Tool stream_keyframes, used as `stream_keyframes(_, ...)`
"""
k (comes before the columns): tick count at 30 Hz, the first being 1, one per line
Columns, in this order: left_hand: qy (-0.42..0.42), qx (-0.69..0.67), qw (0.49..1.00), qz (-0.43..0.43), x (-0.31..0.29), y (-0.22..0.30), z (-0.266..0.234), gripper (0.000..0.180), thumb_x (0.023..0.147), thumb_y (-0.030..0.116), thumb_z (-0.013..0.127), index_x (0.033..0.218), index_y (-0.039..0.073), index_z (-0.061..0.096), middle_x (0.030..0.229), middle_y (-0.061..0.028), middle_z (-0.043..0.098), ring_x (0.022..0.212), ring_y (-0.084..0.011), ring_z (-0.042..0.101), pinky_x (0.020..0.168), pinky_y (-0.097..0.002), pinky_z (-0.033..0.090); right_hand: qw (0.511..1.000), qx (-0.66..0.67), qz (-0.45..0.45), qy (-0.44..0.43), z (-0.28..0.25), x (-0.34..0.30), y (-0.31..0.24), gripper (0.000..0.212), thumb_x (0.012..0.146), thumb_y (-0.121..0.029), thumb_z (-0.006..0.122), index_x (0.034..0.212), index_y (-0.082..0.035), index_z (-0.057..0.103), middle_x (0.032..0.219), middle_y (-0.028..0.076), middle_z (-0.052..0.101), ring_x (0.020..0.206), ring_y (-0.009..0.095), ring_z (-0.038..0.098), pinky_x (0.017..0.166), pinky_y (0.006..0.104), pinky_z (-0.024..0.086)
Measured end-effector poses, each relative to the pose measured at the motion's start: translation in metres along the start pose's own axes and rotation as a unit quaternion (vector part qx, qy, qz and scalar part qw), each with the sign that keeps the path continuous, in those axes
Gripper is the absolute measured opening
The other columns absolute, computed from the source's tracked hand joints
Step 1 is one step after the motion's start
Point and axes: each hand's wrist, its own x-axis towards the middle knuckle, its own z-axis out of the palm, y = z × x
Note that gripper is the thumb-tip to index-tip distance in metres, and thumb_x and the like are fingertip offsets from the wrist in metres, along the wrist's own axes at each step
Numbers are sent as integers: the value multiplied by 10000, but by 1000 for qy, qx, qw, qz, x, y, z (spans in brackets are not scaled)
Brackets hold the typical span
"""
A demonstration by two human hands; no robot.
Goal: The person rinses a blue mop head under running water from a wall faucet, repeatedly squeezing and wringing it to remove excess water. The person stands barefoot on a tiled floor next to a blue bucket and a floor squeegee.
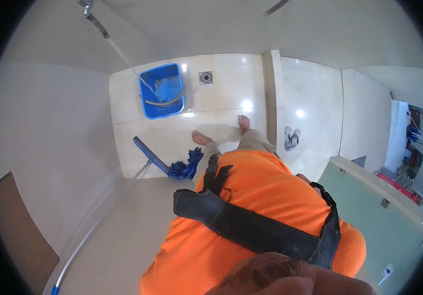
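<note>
Looks down onto pale floor tiles point(231, 98), glossy under reflected lights, past an orange shirt point(265, 179) crossed by a black harness point(250, 227). Has a blue squeegee point(151, 155) off to the left, its long pole point(84, 241) slanting back toward the wall, probably parked there to leave the floor ahead free. Faces a blue bucket point(162, 111), placed on the tiles ahead and left, seemingly to catch the stream point(123, 56) falling into it; looks bright, square-mouthed and plain-walled, with pale, churned water point(169, 91) inside and a light handle point(164, 103) lowered toward the near side, likely to keep the mouth open. Has a shaggy, dark blue mop head point(187, 166) close beside the left leg. Cannot tell the state of the hands: shows nothing of the left hand, and only a scrap of skin at the shirt's right edge, perhaps the right hand, too covered to read as spread or gripping. Stands barefoot, with sandals point(292, 138) set beyond the raised ledge point(272, 93), presumably to stay dry. Has a floor drain point(205, 77) near the bucket.
</note>
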Motion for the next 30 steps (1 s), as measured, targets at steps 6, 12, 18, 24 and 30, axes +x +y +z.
stream_keyframes(6,7,-1,999,36,10,9,-4,354,789,186,753,1128,83,737,870,-178,730,762,-311,687,760,-341,538,971,-77,-70,216,12,13,-31,368,840,-382,670,1037,-72,653,872,260,692,855,457,671,700,508,514)
stream_keyframes(12,12,16,997,81,20,75,17,340,791,184,754,1114,79,742,846,-177,732,727,-310,689,740,-333,540,956,-18,-247,156,-38,57,-70,302,858,-228,713,1095,-42,693,893,225,720,818,341,701,729,409,546)
stream_keyframes(18,-52,108,983,139,53,101,80,253,827,188,735,1019,22,737,737,-126,686,694,-211,662,690,-324,504,911,260,-309,-84,-58,101,-46,238,884,-116,765,1074,23,735,981,27,733,894,73,618,785,283,530)
stream_keyframes(24,-199,-154,955,158,-4,168,63,220,880,11,714,1097,-27,725,864,-47,720,820,-83,603,727,-281,496,868,300,-314,-240,-124,20,-51,211,911,-16,702,1119,19,719,1051,1,726,912,78,634,821,250,517)
stream_keyframes(30,-257,-65,961,73,29,138,66,220,871,56,739,1073,-31,732,902,17,721,817,-66,600,723,-273,501,911,127,-359,-160,-94,131,-24,326,906,-213,692,1178,-33,712,1145,90,725,1021,210,678,916,349,529)
